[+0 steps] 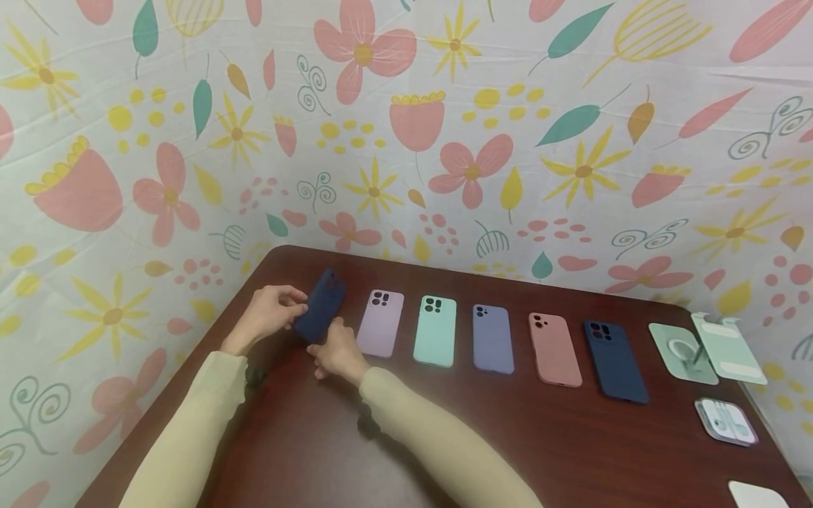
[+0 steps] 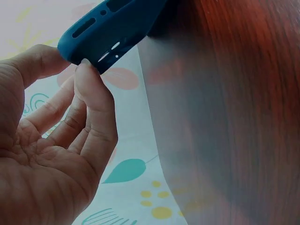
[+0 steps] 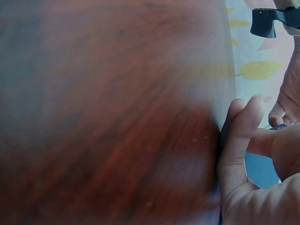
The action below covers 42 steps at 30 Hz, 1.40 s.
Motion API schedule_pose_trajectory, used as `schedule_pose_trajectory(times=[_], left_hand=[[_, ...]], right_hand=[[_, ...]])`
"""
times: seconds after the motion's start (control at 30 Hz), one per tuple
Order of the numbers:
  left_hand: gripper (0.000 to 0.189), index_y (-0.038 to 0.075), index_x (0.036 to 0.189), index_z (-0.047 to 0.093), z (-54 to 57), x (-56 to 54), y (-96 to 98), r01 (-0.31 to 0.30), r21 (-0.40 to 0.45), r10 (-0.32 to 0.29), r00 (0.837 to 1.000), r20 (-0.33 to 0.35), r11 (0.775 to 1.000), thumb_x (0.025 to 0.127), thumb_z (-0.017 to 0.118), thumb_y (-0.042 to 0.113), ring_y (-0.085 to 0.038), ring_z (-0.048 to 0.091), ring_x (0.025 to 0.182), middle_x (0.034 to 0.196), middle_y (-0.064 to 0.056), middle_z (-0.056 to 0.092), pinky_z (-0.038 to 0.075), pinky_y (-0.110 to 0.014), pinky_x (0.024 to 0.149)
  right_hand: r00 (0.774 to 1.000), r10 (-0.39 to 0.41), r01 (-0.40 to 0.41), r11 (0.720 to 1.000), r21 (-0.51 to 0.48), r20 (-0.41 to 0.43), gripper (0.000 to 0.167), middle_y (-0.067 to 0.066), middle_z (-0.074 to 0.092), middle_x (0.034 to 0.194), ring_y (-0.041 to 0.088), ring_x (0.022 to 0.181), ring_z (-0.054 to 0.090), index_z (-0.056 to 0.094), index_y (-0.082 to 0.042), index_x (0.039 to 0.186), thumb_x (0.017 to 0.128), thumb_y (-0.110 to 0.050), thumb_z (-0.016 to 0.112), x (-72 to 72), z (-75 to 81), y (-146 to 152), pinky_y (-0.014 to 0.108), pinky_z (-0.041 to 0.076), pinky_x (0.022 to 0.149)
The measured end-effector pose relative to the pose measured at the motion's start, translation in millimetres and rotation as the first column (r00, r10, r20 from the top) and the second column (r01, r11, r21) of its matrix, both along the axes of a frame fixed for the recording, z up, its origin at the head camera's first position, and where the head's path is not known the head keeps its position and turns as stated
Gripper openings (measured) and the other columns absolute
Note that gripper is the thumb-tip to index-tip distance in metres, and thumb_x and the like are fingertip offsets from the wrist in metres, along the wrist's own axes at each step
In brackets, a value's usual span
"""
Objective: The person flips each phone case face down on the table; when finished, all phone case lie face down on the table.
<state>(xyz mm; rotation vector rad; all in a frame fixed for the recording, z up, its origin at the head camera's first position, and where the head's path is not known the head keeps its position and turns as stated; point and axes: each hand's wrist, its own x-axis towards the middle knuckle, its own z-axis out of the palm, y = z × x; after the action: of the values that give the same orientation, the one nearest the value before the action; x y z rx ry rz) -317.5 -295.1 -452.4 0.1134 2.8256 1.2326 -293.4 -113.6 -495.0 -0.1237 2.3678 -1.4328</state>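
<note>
A dark blue phone case (image 1: 320, 307) stands tilted above the far left of the table, raised at one side. My left hand (image 1: 269, 315) pinches its left edge between thumb and fingertip. In the left wrist view, the case (image 2: 110, 33) shows cutouts along its end and camera openings, and the left hand (image 2: 61, 117) grips one corner. At the lower right edge is my right hand (image 1: 339, 351), its thumb and fingers at the case. The right wrist view shows the right hand (image 3: 243, 164) with blue case surface (image 3: 260, 169) behind its fingers; the exact contact is partly hidden.
To the right lie a lilac case (image 1: 380, 323), mint case (image 1: 435, 331), periwinkle case (image 1: 492, 339), pink case (image 1: 555, 349) and navy case (image 1: 616, 362) in a row. Beyond are a mint folding stand (image 1: 727, 346), boxed earphones (image 1: 726, 421) and a white item (image 1: 756, 495).
</note>
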Motion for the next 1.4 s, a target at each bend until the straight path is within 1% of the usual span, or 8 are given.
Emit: schedule_pose_trajectory(times=[0.17, 0.3, 0.53, 0.83, 0.93, 1.13, 1.27, 1.4], left_hand=[[0.031, 0.002, 0.129, 0.074, -0.9, 2.0, -1.7, -0.003, -0.014, 0.003, 1.0, 0.014, 1.0, 0.104, 0.071, 0.018, -0.016, 0.074, 0.071, 0.105, -0.019, 0.082, 0.062, -0.029, 0.068], [0.031, 0.0, 0.129, 0.073, -3.0, 3.8, -2.7, -0.001, -0.015, 0.001, 1.0, 0.014, 1.0, 0.104, 0.071, 0.017, -0.017, 0.073, 0.069, 0.104, -0.02, 0.082, 0.061, -0.029, 0.066], [0.031, -0.001, 0.128, 0.073, -9.6, 3.5, -4.3, -0.005, -0.042, 0.006, 1.0, 0.016, 0.999, 0.103, 0.073, 0.017, -0.015, 0.071, 0.068, 0.099, -0.018, 0.08, 0.06, -0.027, 0.064], [0.046, -0.003, 0.136, 0.068, -21.0, 0.8, -10.6, 0.063, -0.08, -0.057, 0.995, 0.078, 0.995, 0.1, 0.079, 0.023, -0.017, 0.072, 0.075, 0.102, -0.017, 0.08, 0.062, -0.031, 0.069], [0.052, -0.002, 0.139, 0.066, -23.9, -0.6, -11.1, 0.075, -0.092, -0.067, 0.993, 0.094, 0.993, 0.097, 0.082, 0.025, -0.017, 0.072, 0.075, 0.103, -0.016, 0.079, 0.063, -0.031, 0.07], [0.063, -0.004, 0.142, 0.063, -25.9, 0.3, -10.6, 0.103, -0.101, -0.09, 0.987, 0.13, 0.99, 0.091, 0.088, 0.025, -0.017, 0.071, 0.076, 0.105, -0.016, 0.075, 0.062, -0.03, 0.07], [0.066, -0.005, 0.143, 0.062, -26.4, 1.4, -10.3, 0.108, -0.09, -0.094, 0.985, 0.147, 0.99, 0.089, 0.089, 0.024, -0.018, 0.072, 0.081, 0.11, -0.018, 0.074, 0.063, -0.03, 0.073], [0.067, -0.005, 0.143, 0.062, -27.2, 1.6, -10.2, 0.109, -0.095, -0.094, 0.984, 0.152, 0.989, 0.089, 0.09, 0.023, -0.018, 0.072, 0.081, 0.109, -0.018, 0.073, 0.063, -0.031, 0.073]], right_hand=[[1.0, -0.001, 0.001, 1.0, -0.005, 0.017, 0.095, 0.009, 0.067, 0.065, 0.012, 0.039, 0.062, 0.013, 0.013, 0.168, 0.102, -0.009, 0.077, -0.3, 0.5, 1.3, 0.028, 0.059, 0.046], [1.0, -0.007, 0.007, 1.0, 0.0, 0.031, 0.098, 0.009, 0.068, 0.064, 0.012, 0.039, 0.061, 0.008, 0.012, 0.169, 0.102, -0.01, 0.076, 0.1, 1.2, 1.4, 0.027, 0.059, 0.046], [0.999, -0.025, 0.025, 1.0, -0.001, 0.037, 0.099, 0.01, 0.069, 0.066, 0.013, 0.039, 0.062, 0.006, 0.011, 0.169, 0.103, -0.01, 0.076, 1.7, 3.4, 2.1, 0.029, 0.06, 0.047], [0.999, -0.032, 0.031, 0.999, 0.018, 0.032, 0.098, 0.009, 0.068, 0.062, 0.014, 0.039, 0.063, 0.007, 0.012, 0.169, 0.103, -0.011, 0.076, 1.8, 1.8, 1.8, 0.028, 0.059, 0.046], [0.999, -0.035, 0.035, 0.999, 0.012, 0.034, 0.098, 0.009, 0.068, 0.063, 0.014, 0.039, 0.062, 0.006, 0.012, 0.169, 0.103, -0.01, 0.075, 1.9, 1.8, 1.7, 0.029, 0.06, 0.046], [0.999, -0.043, 0.043, 0.999, 0.017, 0.029, 0.098, 0.008, 0.068, 0.064, 0.013, 0.04, 0.063, 0.006, 0.012, 0.169, 0.103, -0.007, 0.074, 2.0, 1.7, 1.5, 0.028, 0.06, 0.047], [0.999, -0.044, 0.044, 0.999, 0.016, 0.024, 0.097, 0.008, 0.069, 0.064, 0.013, 0.04, 0.064, 0.006, 0.012, 0.169, 0.103, -0.006, 0.074, 2.1, 0.7, 1.5, 0.027, 0.06, 0.047], [0.999, -0.045, 0.045, 0.999, 0.018, 0.016, 0.097, 0.007, 0.069, 0.064, 0.013, 0.04, 0.065, 0.006, 0.013, 0.169, 0.102, -0.006, 0.075, 2.6, 0.2, 1.1, 0.027, 0.06, 0.049]])
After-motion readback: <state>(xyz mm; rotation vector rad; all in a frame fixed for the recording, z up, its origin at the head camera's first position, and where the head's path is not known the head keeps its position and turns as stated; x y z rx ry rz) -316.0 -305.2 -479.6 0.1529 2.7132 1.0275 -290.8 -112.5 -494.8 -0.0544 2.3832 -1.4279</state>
